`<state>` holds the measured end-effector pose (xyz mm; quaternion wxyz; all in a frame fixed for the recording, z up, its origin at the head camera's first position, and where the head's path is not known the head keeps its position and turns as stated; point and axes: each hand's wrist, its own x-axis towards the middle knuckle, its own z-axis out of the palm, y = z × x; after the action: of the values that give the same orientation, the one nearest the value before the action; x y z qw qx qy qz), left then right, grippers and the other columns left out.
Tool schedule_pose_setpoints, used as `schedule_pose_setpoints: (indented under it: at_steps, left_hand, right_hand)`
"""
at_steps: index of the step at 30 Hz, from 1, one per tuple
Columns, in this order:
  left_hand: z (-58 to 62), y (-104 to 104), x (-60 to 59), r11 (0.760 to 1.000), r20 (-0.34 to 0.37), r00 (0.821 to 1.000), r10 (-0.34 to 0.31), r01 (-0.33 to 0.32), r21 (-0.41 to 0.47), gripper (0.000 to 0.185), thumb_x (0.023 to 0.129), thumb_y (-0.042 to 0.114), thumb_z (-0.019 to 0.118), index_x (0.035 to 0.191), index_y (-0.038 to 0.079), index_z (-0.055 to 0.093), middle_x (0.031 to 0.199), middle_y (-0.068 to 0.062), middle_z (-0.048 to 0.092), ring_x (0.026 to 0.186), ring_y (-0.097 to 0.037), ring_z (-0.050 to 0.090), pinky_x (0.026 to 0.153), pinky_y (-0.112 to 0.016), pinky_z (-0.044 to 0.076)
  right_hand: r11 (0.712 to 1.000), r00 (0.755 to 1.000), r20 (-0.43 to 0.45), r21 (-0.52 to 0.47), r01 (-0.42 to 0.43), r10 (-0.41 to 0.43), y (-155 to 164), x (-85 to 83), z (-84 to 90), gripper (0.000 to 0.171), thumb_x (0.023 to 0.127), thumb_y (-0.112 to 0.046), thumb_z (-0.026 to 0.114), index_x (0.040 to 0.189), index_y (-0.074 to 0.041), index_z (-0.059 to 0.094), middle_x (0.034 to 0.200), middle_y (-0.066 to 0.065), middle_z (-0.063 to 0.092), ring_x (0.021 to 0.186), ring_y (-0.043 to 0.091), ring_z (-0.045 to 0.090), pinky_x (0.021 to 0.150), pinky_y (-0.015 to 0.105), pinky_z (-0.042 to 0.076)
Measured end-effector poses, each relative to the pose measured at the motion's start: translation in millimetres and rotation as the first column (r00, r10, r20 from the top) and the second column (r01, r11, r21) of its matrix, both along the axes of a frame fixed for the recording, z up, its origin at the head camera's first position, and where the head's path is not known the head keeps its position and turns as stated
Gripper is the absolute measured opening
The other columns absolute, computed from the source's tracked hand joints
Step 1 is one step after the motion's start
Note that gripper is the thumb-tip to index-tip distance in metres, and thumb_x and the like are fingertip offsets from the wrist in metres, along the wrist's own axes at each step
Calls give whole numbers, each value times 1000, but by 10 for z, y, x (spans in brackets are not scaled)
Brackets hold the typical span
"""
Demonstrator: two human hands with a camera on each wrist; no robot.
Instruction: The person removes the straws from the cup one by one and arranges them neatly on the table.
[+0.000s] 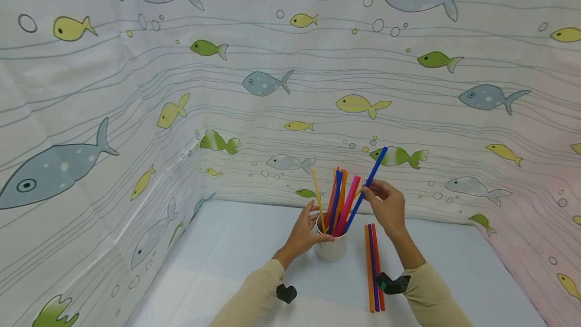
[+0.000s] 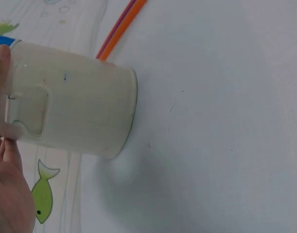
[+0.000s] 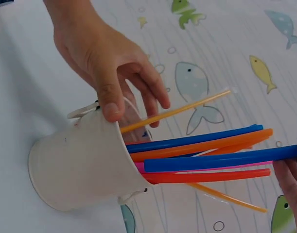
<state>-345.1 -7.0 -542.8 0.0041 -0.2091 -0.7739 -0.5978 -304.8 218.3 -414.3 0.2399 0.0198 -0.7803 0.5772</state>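
Observation:
A small white bucket stands upright on the table, holding several colourful drinking straws, among them orange, blue, red and pink ones. My left hand grips it by the rim, thumb at the front and fingers round the far side. Between thumb and fingers my right hand pinches a blue straw in a slant. The lower end of this blue straw is close by the bucket's mouth in the right wrist view, in front of the other straws. A thin yellow straw leans out near the left thumb.
An orange straw lies on the table right of the bucket, beside a dark blue straw and a red straw. Fish-patterned cloth walls the back and both sides. Dark devices sit at both wrists.

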Motion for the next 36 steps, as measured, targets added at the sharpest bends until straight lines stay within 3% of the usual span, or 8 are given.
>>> schedule_pose_setpoints:
  at_steps: [4, 9, 17, 23, 30, 36]
  left_hand:
    - [9, 2, 3, 1000, 6, 1000, 0, 0, -6, 111, 73, 23, 87, 157, 23, 13, 145, -2, 38, 135, -20, 43, 108, -34, 38]
    - [22, -14, 5, 1000, -22, 1000, -6, 5, -21, 112, 73, 21, 87, 157, 17, 12, 145, -5, 38, 135, -21, 43, 108, -34, 38]
    - [33, -21, 26, 1000, -29, 999, -13, 13, -19, 110, 75, 22, 86, 157, 15, 13, 144, -5, 39, 135, -22, 42, 108, -36, 38]
    - [25, -21, 25, 1000, -27, 1000, -15, 15, -16, 110, 75, 23, 85, 157, 16, 12, 144, -5, 39, 135, -24, 42, 108, -37, 38]
    - [22, -27, 15, 1000, -23, 1000, -20, 19, -9, 111, 74, 21, 86, 157, 20, 12, 145, -4, 38, 135, -21, 42, 108, -34, 37]
    - [18, -27, 9, 1000, -10, 1000, -24, 24, -7, 110, 75, 23, 85, 157, 14, 12, 144, -3, 38, 136, -20, 42, 108, -34, 37]
  right_hand:
    - [999, 999, -29, -24, -30, 30, 72, -3, 95, 29, 95, -21, 67, 117, -2, 66, 108, 13, 69, 94, 18, 70, 80, 17, 54]
    - [996, 997, -45, -72, -59, 56, 148, -9, 180, 34, 96, -20, 65, 122, 1, 63, 114, 20, 67, 97, 18, 70, 81, 22, 54]
    - [988, 998, -5, -140, -65, 65, 200, 36, 202, 35, 96, -22, 64, 123, -1, 61, 111, 20, 66, 95, 17, 70, 84, 32, 55]
    - [986, 997, 14, -150, -78, 81, 242, 48, 114, 35, 95, -21, 65, 122, 2, 61, 109, 21, 66, 97, 26, 70, 82, 30, 55]
    - [989, 995, 71, -136, -62, 72, 325, 83, -40, 38, 95, -26, 66, 122, 0, 61, 110, 19, 67, 96, 24, 70, 80, 25, 56]
    - [986, 986, 142, -154, -67, 89, 471, 137, -260, 44, 96, -29, 64, 127, 1, 58, 114, 20, 66, 98, 22, 70, 83, 26, 55]
